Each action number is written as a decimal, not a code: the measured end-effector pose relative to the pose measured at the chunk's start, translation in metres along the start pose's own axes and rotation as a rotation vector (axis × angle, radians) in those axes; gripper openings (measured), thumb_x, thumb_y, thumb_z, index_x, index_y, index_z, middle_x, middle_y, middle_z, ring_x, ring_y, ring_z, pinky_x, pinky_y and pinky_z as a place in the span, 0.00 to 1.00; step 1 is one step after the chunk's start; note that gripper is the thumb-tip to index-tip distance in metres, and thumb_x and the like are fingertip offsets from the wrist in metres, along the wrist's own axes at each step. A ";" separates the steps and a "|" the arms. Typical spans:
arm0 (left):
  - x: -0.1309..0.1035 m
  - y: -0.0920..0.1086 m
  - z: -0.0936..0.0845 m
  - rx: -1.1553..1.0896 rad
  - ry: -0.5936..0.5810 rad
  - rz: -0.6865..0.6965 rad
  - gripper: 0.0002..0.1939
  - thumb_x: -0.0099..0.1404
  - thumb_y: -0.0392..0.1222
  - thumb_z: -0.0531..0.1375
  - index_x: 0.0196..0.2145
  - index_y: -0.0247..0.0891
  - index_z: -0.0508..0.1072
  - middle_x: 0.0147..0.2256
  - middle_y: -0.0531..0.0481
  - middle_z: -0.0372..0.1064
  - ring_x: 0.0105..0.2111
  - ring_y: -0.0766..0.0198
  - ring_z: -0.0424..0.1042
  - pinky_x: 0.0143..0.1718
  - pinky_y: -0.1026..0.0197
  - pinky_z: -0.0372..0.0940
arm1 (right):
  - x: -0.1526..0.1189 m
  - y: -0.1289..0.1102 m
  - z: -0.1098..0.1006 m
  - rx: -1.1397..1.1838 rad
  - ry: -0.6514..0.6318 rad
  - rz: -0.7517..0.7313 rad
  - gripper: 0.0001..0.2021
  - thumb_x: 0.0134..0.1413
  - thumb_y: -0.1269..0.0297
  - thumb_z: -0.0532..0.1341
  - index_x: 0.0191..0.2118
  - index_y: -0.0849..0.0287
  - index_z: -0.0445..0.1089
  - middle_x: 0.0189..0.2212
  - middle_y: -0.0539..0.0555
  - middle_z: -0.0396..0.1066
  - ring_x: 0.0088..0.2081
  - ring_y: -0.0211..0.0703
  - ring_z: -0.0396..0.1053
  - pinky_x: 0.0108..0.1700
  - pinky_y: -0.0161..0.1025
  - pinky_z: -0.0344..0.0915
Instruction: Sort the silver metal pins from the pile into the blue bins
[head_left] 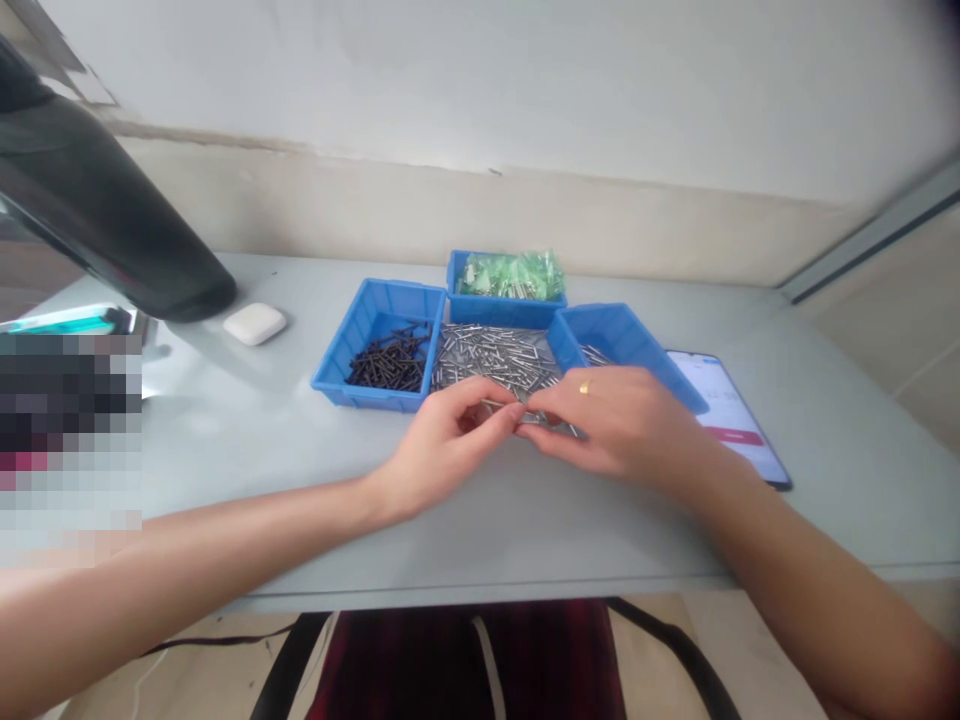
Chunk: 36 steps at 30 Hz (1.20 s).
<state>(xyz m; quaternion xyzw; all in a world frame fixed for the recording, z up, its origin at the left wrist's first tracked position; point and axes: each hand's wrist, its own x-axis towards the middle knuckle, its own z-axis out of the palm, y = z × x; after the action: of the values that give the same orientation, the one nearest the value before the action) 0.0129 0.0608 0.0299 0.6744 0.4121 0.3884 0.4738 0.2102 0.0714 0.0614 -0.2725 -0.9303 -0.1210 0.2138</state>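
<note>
My left hand (442, 440) and my right hand (622, 420) meet fingertip to fingertip in front of a pile of thin silver metal pins (495, 355). Between my left thumb and index finger a thin metal pin (491, 403) shows in part. The fingers of my right hand are pinched together too, with silver metal showing between them; the fingertips hide most of it. Left of the pile, a blue bin (330, 385) holds dark screw-like pieces (394, 362). Behind my right hand, another blue bin (615, 335) contains some silver pins (596, 355).
At the back, a third blue bin (506, 310) holds a green plastic bag (517, 272) over metal pieces. A lit phone (727, 410) lies at the right. Leftward are a white case (255, 323) and a large dark bottle (112, 190). A wall (480, 215) stands behind the table.
</note>
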 end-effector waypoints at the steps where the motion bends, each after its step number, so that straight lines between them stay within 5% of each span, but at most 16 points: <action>1: 0.000 0.000 0.000 0.002 0.003 0.003 0.11 0.65 0.45 0.57 0.31 0.34 0.72 0.27 0.52 0.67 0.26 0.70 0.62 0.27 0.67 0.58 | 0.000 0.000 0.000 0.000 -0.003 -0.013 0.12 0.63 0.61 0.54 0.31 0.60 0.69 0.20 0.49 0.67 0.24 0.36 0.64 0.27 0.35 0.52; 7: 0.002 -0.002 0.000 0.020 -0.004 0.011 0.12 0.66 0.45 0.56 0.30 0.34 0.71 0.29 0.51 0.68 0.28 0.68 0.64 0.29 0.66 0.59 | 0.002 -0.002 -0.001 0.015 -0.013 -0.059 0.14 0.64 0.62 0.52 0.29 0.59 0.68 0.20 0.50 0.67 0.25 0.36 0.63 0.28 0.35 0.52; 11: 0.002 -0.003 0.000 0.037 -0.055 0.023 0.11 0.66 0.43 0.54 0.32 0.34 0.71 0.30 0.51 0.69 0.30 0.67 0.65 0.30 0.66 0.60 | 0.002 -0.004 -0.003 0.031 -0.019 -0.045 0.10 0.63 0.63 0.52 0.37 0.59 0.70 0.20 0.48 0.66 0.24 0.36 0.62 0.28 0.35 0.51; 20: 0.000 -0.004 0.002 0.096 -0.088 0.072 0.11 0.65 0.42 0.55 0.27 0.35 0.66 0.25 0.55 0.59 0.25 0.71 0.58 0.25 0.67 0.55 | 0.002 -0.002 -0.002 0.094 -0.046 -0.051 0.14 0.63 0.58 0.52 0.43 0.60 0.70 0.21 0.50 0.68 0.24 0.37 0.62 0.27 0.35 0.52; 26: -0.001 -0.006 0.001 0.139 -0.164 0.092 0.09 0.65 0.41 0.54 0.31 0.35 0.70 0.28 0.53 0.62 0.27 0.69 0.60 0.28 0.66 0.58 | 0.002 -0.001 -0.005 0.076 -0.084 -0.020 0.14 0.63 0.65 0.50 0.49 0.58 0.68 0.24 0.50 0.70 0.26 0.37 0.64 0.28 0.34 0.53; 31: -0.002 -0.005 0.000 0.139 -0.197 0.094 0.10 0.66 0.42 0.54 0.30 0.35 0.70 0.29 0.53 0.62 0.27 0.69 0.60 0.28 0.66 0.58 | 0.000 0.000 -0.001 0.029 -0.058 -0.021 0.12 0.61 0.68 0.52 0.44 0.59 0.70 0.23 0.50 0.69 0.26 0.38 0.65 0.29 0.35 0.54; 36: -0.001 -0.001 0.000 0.075 -0.099 0.043 0.11 0.66 0.44 0.55 0.29 0.35 0.69 0.26 0.54 0.61 0.26 0.70 0.59 0.27 0.67 0.57 | -0.001 0.003 0.000 0.003 -0.031 0.060 0.09 0.61 0.68 0.52 0.39 0.58 0.70 0.21 0.49 0.68 0.25 0.37 0.64 0.29 0.35 0.54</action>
<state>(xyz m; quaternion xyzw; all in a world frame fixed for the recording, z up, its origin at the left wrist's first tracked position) 0.0125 0.0598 0.0287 0.7189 0.3878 0.3489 0.4595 0.2128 0.0736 0.0608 -0.3019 -0.9250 -0.1089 0.2034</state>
